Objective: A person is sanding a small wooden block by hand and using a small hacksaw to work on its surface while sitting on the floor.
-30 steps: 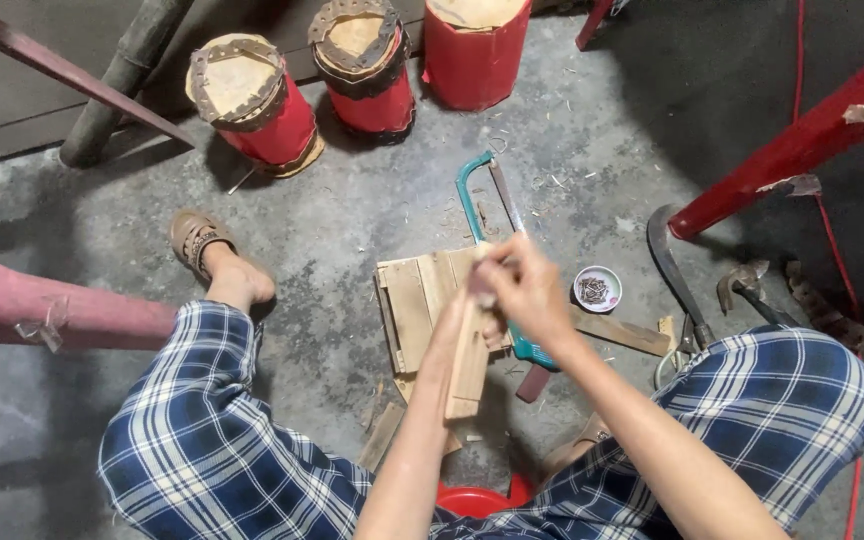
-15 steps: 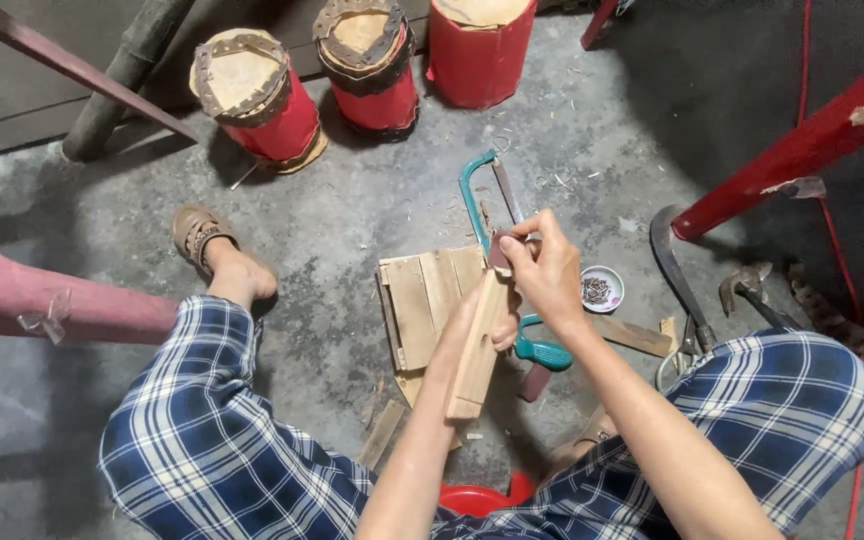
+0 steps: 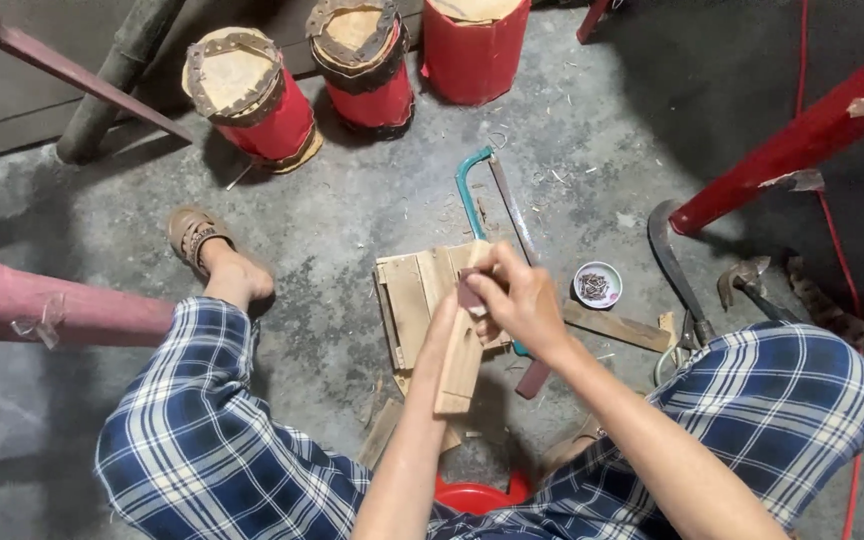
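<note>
The right hand [image 3: 517, 300] is closed around a small dark reddish piece [image 3: 469, 292], pressing it against the top of a narrow wooden strip [image 3: 460, 360]. The left hand [image 3: 449, 322] grips that strip from the left, holding it tilted above a small slatted wooden panel [image 3: 412, 300] on the concrete floor [image 3: 332, 210]. Just beyond lies a teal-framed hacksaw [image 3: 472, 195]; to the right sits a small bowl of nails [image 3: 596, 284]. Three red drums [image 3: 252, 100] stand far off.
</note>
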